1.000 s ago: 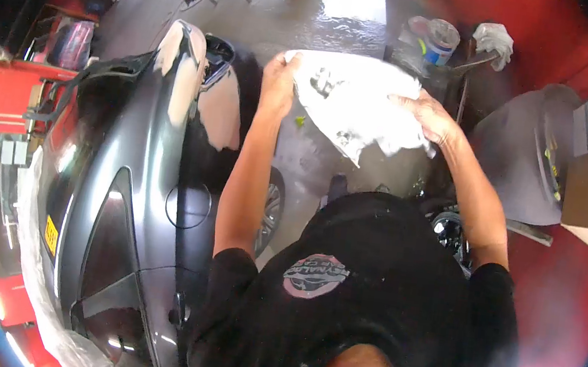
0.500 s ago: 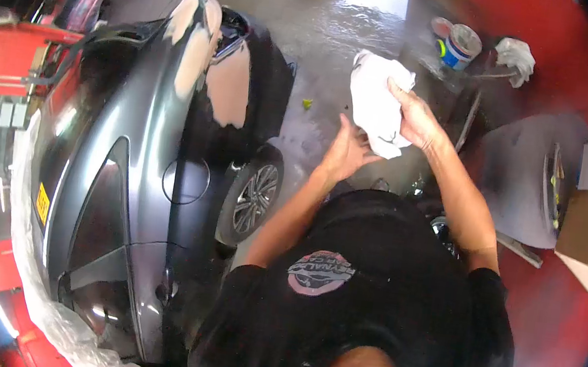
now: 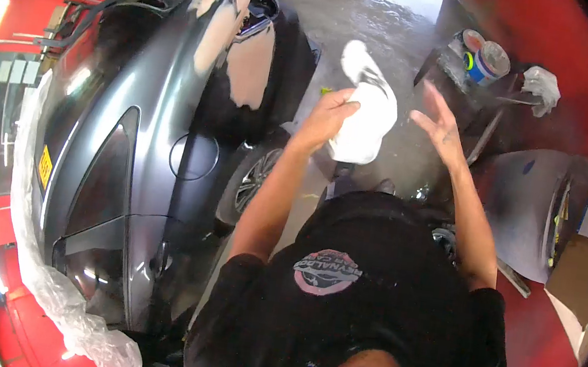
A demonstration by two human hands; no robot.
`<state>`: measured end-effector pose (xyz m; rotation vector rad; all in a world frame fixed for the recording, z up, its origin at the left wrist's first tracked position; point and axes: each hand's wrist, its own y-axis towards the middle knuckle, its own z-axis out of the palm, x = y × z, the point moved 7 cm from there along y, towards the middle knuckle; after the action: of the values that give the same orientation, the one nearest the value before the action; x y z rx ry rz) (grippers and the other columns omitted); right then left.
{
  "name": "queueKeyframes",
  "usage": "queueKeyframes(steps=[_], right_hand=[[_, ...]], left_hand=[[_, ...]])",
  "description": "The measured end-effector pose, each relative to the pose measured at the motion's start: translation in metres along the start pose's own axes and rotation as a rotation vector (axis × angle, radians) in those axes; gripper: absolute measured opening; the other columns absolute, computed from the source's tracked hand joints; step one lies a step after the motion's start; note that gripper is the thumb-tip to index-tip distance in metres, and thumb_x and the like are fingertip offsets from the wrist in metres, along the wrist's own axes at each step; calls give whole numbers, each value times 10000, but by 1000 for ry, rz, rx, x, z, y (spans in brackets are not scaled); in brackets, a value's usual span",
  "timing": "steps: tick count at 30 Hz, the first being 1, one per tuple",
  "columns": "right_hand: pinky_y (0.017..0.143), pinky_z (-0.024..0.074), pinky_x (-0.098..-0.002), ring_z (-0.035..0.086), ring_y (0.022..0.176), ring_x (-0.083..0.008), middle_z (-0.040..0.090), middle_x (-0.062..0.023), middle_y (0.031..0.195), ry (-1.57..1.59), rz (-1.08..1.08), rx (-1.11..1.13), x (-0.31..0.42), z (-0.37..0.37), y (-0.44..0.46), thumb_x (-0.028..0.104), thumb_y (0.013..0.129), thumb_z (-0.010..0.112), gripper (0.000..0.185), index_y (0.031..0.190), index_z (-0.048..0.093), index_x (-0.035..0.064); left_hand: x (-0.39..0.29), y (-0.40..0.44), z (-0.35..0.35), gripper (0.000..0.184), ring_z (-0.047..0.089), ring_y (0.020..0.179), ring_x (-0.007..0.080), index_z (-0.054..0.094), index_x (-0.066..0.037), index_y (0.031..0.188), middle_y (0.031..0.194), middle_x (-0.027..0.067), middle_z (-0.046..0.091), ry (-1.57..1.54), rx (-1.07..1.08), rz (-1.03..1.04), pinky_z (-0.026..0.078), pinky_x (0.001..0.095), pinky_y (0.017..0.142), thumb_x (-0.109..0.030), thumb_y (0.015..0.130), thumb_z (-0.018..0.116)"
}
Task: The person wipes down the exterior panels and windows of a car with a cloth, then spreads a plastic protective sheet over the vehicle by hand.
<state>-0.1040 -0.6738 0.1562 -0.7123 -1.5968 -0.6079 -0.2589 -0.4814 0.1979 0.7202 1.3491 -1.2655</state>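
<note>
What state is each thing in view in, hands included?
White cloth: bunched, held up.
Left hand: closed on the cloth.
Right hand: open, fingers apart, holding nothing.
Dark car: pinkish patches on its bodywork.
Round fuel flap: shut.
Plastic sheeting: crumpled.
Blue-labelled tub: lid off.
Floor: shiny, wet-looking.

Wet grey floor (image 3: pixel 316 3), red walls (image 3: pixel 561 40)

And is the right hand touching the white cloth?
Apart. The head view shows grey floor between the right hand and the white cloth.
</note>
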Motion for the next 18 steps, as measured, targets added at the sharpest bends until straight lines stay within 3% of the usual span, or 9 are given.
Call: queueKeyframes(steps=[3,4,5,10,13,14,16,17,18], right_hand=[[1114,419,-377,524,1335,-240,554,-147,1458,51,-173,292,60,55,15,251,883,763,722,1520,467,85],[1092,439,-365,550,1303,-229,581,-129,1432,94,-196,420,67,72,20,244,879,766,725,1523,469,94],[938,524,-325,649,1100,-181,678,-101,1257,154,9,559,58,91,23,247,900,756,613,1437,546,38],[745,571,-309,691,860,-138,720,-78,1039,589,367,403,40,130,49,282,991,660,364,1187,640,-24],[766,578,-323,693,859,-152,721,-78,1038,697,409,387,52,158,67,310,1006,641,377,1195,641,-17],[773,579,-325,693,860,-154,722,-78,1038,704,419,383,54,172,75,325,1010,634,387,1197,641,-14],[788,577,-324,691,870,-156,722,-77,1047,703,431,417,60,201,85,347,1017,618,404,1201,641,-12],[797,575,-321,690,880,-155,721,-77,1057,695,431,461,62,212,87,353,1020,609,410,1202,641,-12],[805,573,-319,689,890,-154,720,-77,1067,687,425,516,64,226,91,360,1022,600,416,1204,641,-12]], left_hand=[[-24,-7,9,288,690,955,152,640,-13,1260,1099,110,713,287,251,15,556,304,859,-115,996,589],[-31,-8,1,285,687,952,151,626,-14,1262,1083,108,712,199,202,13,554,304,861,-107,994,591],[-38,-8,-10,284,684,949,150,611,-14,1263,1067,105,711,111,149,15,553,303,862,-99,993,593],[-30,-22,-102,331,655,1054,163,549,-14,1308,1155,127,670,-280,-332,202,546,308,902,-58,983,598],[-8,-41,-95,533,513,1343,326,372,30,1494,1472,160,531,-521,-212,284,405,431,1135,-302,1084,443],[18,-36,-91,608,468,1394,343,330,35,1516,1524,163,490,-1057,10,254,365,447,1172,-402,1099,403],[41,-38,-94,733,456,1409,335,298,25,1525,1547,158,466,-1048,-50,237,356,461,1178,-556,1080,319],[43,-43,-100,732,486,1379,336,332,23,1508,1520,159,492,-675,-225,200,366,469,1172,-567,1076,314],[34,-45,-104,693,523,1338,333,369,22,1486,1479,159,526,-719,-293,210,388,469,1155,-537,1077,338]])
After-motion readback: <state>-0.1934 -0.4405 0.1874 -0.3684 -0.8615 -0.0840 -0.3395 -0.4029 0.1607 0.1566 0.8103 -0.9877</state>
